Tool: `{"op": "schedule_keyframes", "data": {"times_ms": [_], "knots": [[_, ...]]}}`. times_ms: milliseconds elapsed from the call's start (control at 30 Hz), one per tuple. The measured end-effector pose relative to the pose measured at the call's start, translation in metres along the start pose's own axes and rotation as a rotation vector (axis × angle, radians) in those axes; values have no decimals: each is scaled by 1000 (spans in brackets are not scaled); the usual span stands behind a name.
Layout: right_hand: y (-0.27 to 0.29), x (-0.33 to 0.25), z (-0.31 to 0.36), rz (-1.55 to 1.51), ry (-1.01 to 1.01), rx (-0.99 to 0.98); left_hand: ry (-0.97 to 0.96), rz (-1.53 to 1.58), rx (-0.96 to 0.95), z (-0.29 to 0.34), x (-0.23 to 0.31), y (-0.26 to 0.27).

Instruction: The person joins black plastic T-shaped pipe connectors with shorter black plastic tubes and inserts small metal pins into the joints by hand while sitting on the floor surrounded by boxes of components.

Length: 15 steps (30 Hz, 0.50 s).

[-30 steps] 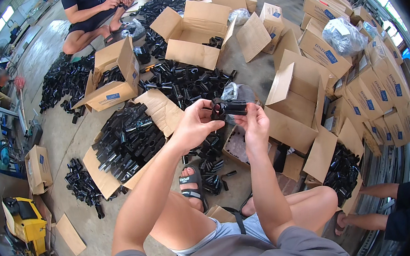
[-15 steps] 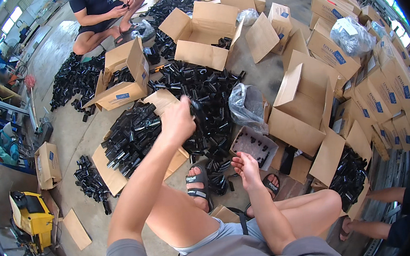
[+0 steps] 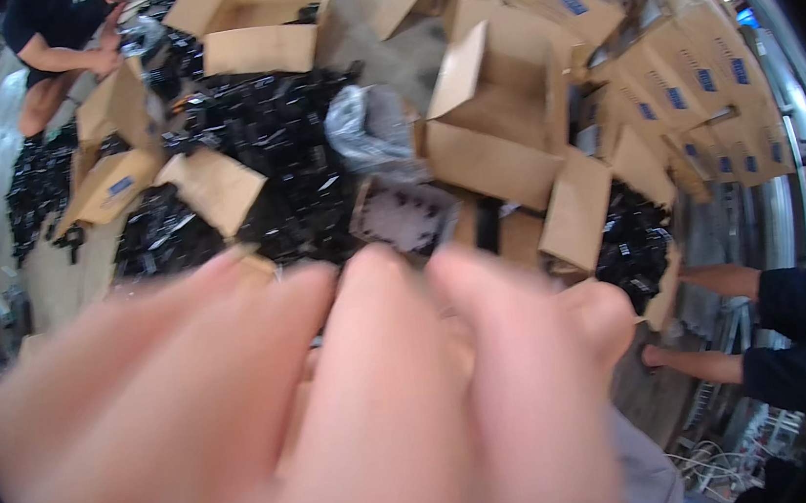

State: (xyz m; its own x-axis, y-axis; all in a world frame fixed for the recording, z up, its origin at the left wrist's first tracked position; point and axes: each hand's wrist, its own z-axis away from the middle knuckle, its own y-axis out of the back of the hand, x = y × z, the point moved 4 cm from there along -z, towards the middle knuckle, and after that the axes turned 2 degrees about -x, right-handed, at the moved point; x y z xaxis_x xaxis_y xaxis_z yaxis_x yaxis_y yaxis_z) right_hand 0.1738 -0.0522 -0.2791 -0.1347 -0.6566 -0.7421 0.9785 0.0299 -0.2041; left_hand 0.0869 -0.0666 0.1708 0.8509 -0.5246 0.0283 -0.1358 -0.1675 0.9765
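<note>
My left hand (image 3: 370, 402) is raised very close to the camera and fills much of the lower half of the view, blurred. Its fingers point outward with gaps between them, and nothing shows in them. My right hand is out of view or hidden behind it. Beyond the fingers spreads a heap of short black tube-like parts (image 3: 282, 132). A cardboard flap (image 3: 213, 188) lies over part of the heap. A shallow grey bin (image 3: 390, 218) holding several small dark pieces stands just past the fingertips.
A large open carton (image 3: 500, 148) stands right of the bin, with a clear plastic bag (image 3: 371, 132) beside it. Cartons are stacked (image 3: 690, 89) at right. Another carton of black parts (image 3: 633, 247) sits near a second person's legs (image 3: 724, 316). Another person (image 3: 58, 52) sits far left.
My left hand has come up from over the black parts to right before the camera. My right hand, earlier by the grey bin, no longer shows. The view has shifted to the right.
</note>
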Motion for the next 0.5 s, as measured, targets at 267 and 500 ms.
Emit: {"op": "schedule_keyframes", "data": {"times_ms": [267,500], "knots": [[0,25,-7,20,32,-98,-73,-167,-181,29,-25,-20],[72,-52,16,-246,139,184,152,93,-624,34,-95,-177]]}}
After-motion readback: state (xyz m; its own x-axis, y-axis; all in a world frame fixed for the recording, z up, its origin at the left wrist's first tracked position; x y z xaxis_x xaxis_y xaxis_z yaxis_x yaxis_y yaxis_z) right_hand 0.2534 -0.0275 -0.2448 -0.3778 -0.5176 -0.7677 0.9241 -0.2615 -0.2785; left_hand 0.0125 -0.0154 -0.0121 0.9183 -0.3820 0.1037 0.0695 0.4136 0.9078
